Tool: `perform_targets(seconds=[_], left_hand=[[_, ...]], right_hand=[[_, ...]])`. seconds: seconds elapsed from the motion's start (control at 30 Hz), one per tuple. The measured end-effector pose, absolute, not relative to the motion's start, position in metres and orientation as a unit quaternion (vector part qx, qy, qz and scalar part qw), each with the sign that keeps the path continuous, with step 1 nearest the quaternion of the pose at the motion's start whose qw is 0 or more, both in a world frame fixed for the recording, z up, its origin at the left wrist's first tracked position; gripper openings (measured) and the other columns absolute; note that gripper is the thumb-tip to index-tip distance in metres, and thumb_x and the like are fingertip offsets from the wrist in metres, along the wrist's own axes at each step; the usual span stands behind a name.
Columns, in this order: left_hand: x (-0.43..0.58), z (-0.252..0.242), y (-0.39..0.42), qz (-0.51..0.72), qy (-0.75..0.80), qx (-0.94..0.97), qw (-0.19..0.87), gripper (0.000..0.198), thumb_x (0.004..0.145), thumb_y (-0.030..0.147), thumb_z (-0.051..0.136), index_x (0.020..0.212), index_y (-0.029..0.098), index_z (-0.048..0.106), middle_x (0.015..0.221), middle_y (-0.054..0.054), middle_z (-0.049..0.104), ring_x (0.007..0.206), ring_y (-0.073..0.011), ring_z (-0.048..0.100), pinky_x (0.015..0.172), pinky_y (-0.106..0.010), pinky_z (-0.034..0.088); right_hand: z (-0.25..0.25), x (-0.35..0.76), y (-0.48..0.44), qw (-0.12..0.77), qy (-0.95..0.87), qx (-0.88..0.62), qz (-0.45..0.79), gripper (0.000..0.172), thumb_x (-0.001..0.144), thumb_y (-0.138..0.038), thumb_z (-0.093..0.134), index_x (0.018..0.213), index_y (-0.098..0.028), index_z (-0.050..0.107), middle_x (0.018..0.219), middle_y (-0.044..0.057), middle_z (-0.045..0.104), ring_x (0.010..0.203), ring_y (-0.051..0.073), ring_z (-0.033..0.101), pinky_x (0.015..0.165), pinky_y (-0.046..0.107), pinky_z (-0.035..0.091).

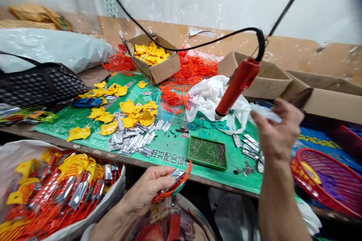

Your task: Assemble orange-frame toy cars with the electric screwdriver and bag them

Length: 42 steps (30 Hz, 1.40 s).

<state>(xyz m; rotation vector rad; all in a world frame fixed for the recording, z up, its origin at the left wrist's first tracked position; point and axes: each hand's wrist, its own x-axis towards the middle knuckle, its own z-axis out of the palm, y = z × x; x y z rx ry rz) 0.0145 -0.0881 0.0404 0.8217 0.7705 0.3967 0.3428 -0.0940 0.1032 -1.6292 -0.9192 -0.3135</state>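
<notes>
My left hand [144, 190] is closed on an orange plastic piece [181, 184] with a silver metallic part [177, 174] against it, low in front of the table edge. To the right, my right hand [279, 128] is raised and somewhat blurred. Its thumb stands apart from the curled fingers, and I see nothing gripped there. Left of that hand, a red electric screwdriver [239, 86] hangs tilted from its cable, its tip pointing down over the table. Below it lies a green tray [207, 153] of small screws.
Yellow plastic pieces [130, 107] and silver parts [131, 141] lie on the green sheet. A carton [165, 73] holds more yellow pieces, with orange netting-like parts [195, 67] beside it. A full white sack [115, 192] stands lower left; a red basket [325, 199] is at right.
</notes>
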Motion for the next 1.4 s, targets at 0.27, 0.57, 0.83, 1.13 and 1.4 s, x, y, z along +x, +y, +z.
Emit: perform_targets(seconds=[0.27, 0.57, 0.83, 1.13, 1.4], left_hand=[[0.02, 0.04, -0.09, 0.239, 0.359, 0.408, 0.805, 0.02, 0.077, 0.03, 0.07, 0.09, 0.015, 0.076, 0.075, -0.001, 0.07, 0.065, -0.0111, 0.058, 0.062, -0.021, 0.04], [0.02, 0.058, -0.086, 0.235, 0.394, 0.467, 0.756, 0.029, 0.077, 0.037, 0.07, 0.098, 0.018, 0.076, 0.086, -0.004, 0.073, 0.085, -0.0226, 0.063, 0.076, -0.029, 0.048], [0.03, 0.054, -0.083, 0.226, 0.423, 0.457, 0.749, 0.031, 0.074, 0.04, 0.072, 0.094, 0.017, 0.078, 0.076, -0.004, 0.072, 0.078, -0.0232, 0.063, 0.073, -0.031, 0.048], [0.037, 0.049, -0.081, 0.229, 0.433, 0.424, 0.762, 0.035, 0.073, 0.039, 0.074, 0.099, 0.016, 0.077, 0.076, -0.004, 0.072, 0.074, -0.0211, 0.062, 0.072, -0.029, 0.047], [0.039, 0.049, -0.082, 0.24, 0.438, 0.419, 0.758, 0.031, 0.072, 0.038, 0.074, 0.093, 0.017, 0.078, 0.075, -0.003, 0.072, 0.073, -0.0201, 0.061, 0.069, -0.028, 0.046]], right_hand=[[0.139, 0.365, 0.0, 0.649, -0.478, -0.569, 0.164, 0.074, 0.072, -0.033, 0.047, 0.137, 0.001, 0.04, 0.121, 0.024, 0.062, 0.099, 0.017, 0.066, 0.066, 0.029, 0.042], [0.147, 0.31, -0.027, 0.648, -0.464, -0.479, 0.368, 0.053, 0.056, -0.022, 0.084, 0.105, -0.016, 0.064, 0.069, -0.005, 0.067, 0.058, 0.013, 0.064, 0.053, 0.027, 0.051], [0.092, 0.267, -0.073, 0.666, -0.423, -0.498, 0.359, 0.018, 0.059, -0.014, 0.077, 0.075, -0.017, 0.068, 0.071, -0.001, 0.066, 0.061, 0.014, 0.059, 0.059, 0.031, 0.049], [0.067, 0.264, -0.085, 0.697, -0.386, -0.5, 0.338, 0.028, 0.06, -0.017, 0.075, 0.085, -0.019, 0.063, 0.064, -0.004, 0.063, 0.056, 0.014, 0.056, 0.055, 0.031, 0.045], [0.059, 0.265, -0.084, 0.694, -0.404, -0.495, 0.332, 0.019, 0.061, -0.017, 0.073, 0.076, -0.019, 0.062, 0.063, -0.003, 0.062, 0.058, 0.014, 0.057, 0.058, 0.031, 0.047]])
